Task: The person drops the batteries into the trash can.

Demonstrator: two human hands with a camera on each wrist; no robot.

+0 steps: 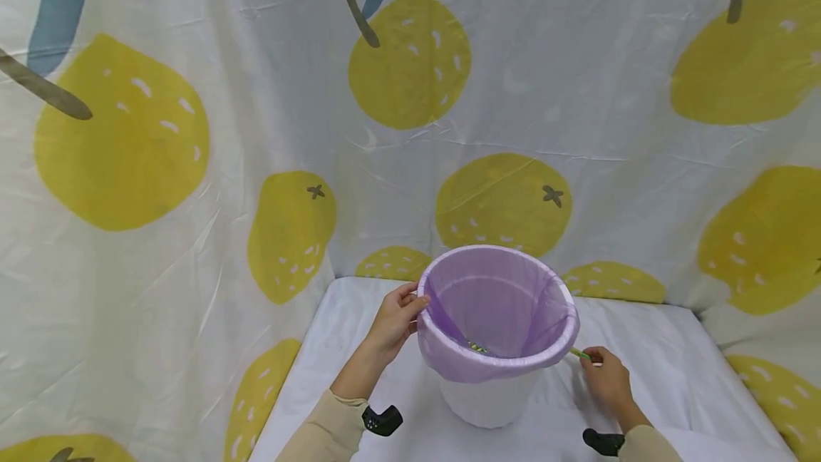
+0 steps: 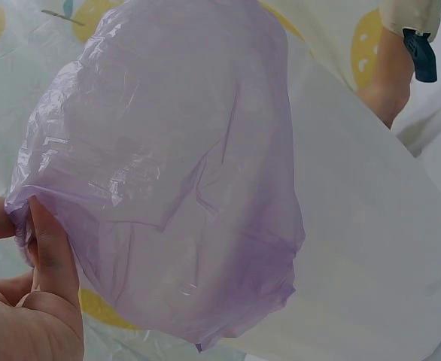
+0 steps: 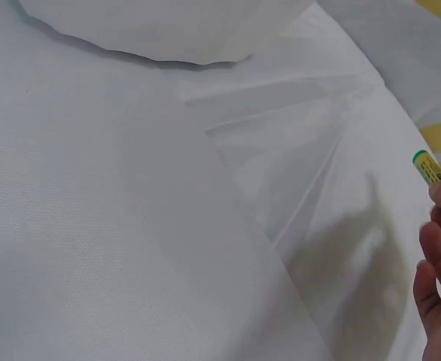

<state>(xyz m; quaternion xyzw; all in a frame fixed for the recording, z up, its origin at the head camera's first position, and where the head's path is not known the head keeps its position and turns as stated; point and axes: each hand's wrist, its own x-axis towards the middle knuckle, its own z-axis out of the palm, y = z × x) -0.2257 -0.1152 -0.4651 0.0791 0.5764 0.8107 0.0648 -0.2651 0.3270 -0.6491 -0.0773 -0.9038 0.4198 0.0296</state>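
A white bin (image 1: 485, 399) stands on the white surface, with a thin purple bag (image 1: 490, 369) lining it and folded down over its rim. My left hand (image 1: 395, 319) grips the left side of the rim, thumb toward the inside. In the left wrist view, the fingers (image 2: 53, 252) pinch the bag's folded edge. To the right of the bin, my right hand (image 1: 606, 376) pinches a slim yellow cylinder with green ends (image 3: 429, 167), printed and battery-like. Small yellow and dark pieces (image 1: 477, 347) show down inside the lined bin, partly hidden by its near rim.
White cloth (image 1: 648, 348) covers the surface under the bin. Behind and on both sides hang pale curtains (image 1: 282, 55) printed with large yellow fruit. Each wrist wears a black device (image 1: 382, 421).
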